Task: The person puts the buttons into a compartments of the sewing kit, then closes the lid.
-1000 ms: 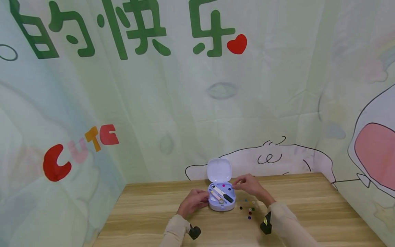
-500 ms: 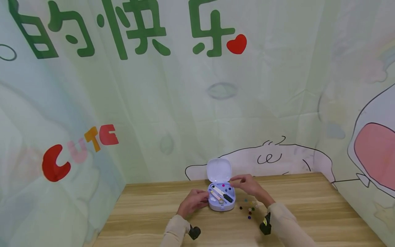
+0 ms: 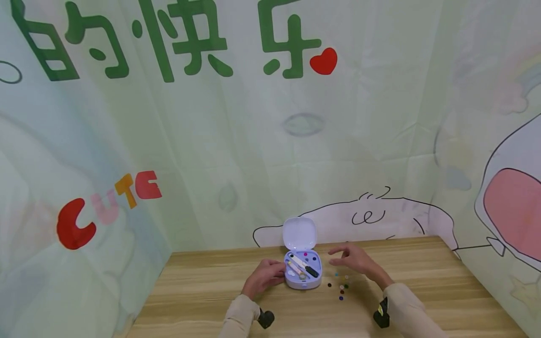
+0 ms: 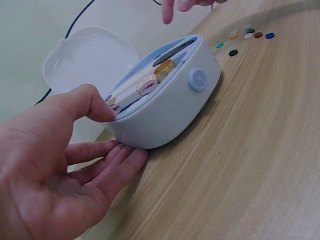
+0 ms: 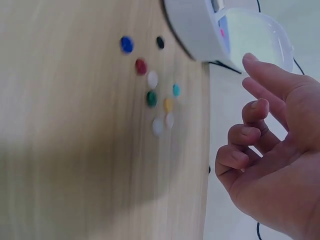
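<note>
A pale blue and white sewing box (image 3: 303,284) stands on the table with its lid (image 3: 300,233) raised. My left hand (image 3: 265,276) holds the box's left side, thumb on the rim and fingers low against the wall (image 4: 165,117). Inside lie a pink-and-white rolled tape measure (image 4: 147,84), a gold thimble (image 4: 165,70), a slim tool with a black end (image 3: 311,271) and a few buttons, one of them pink (image 3: 305,254). Right of the box, my right hand (image 3: 355,259) hovers with nothing in it, index finger extended and the other fingers loosely bent (image 5: 280,145).
Several loose buttons lie on the wooden table (image 3: 203,291) right of the box, among them a blue one (image 5: 126,44), a red one (image 5: 140,66) and a dark green one (image 5: 151,98). A printed cloth backdrop (image 3: 236,155) hangs behind the table.
My right hand reached over the box, then drew back to the right. One more small dark button now lies in the box's upper right compartment. The left hand stays put.
</note>
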`<state>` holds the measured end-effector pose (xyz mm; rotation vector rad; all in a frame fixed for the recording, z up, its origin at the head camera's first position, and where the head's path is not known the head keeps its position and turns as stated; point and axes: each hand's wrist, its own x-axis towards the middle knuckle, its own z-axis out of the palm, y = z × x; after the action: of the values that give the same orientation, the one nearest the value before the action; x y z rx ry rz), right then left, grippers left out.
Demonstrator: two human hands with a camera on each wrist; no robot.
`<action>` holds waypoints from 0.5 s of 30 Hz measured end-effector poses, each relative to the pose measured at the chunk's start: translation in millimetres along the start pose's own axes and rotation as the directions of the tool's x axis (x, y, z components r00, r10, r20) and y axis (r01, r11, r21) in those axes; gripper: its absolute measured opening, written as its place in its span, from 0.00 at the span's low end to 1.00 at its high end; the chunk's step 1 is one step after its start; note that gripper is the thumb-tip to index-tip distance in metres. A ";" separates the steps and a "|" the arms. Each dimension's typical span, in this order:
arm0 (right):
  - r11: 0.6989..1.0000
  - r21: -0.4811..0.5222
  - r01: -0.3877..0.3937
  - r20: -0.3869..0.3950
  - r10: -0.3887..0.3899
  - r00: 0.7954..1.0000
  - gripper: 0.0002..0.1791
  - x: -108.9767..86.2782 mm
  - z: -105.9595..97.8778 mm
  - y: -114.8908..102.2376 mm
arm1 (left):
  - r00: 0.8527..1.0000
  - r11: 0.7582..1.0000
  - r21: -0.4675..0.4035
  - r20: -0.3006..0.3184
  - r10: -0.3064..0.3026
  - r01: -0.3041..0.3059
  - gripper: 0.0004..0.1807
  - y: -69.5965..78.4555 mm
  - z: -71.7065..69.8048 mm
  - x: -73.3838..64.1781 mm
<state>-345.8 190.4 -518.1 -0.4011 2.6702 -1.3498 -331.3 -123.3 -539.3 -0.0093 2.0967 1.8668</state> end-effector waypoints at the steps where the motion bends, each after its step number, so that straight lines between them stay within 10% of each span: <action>1: 1.000 -0.016 0.010 0.003 -0.010 1.000 0.17 -2.6 -1.5 2.4 | 1.000 1.000 -0.002 0.000 0.000 0.000 0.21 -0.3 0.0 0.2; 15: 0.995 -0.036 0.089 0.056 -0.087 0.995 0.16 -32.6 -13.4 38.0 | 1.000 1.000 0.012 0.005 -0.001 0.001 0.21 2.4 -0.8 -2.4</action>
<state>-324.5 231.6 -541.0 -0.5578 2.6669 -1.2927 -329.8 -124.3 -536.3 -0.0032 2.1044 1.8513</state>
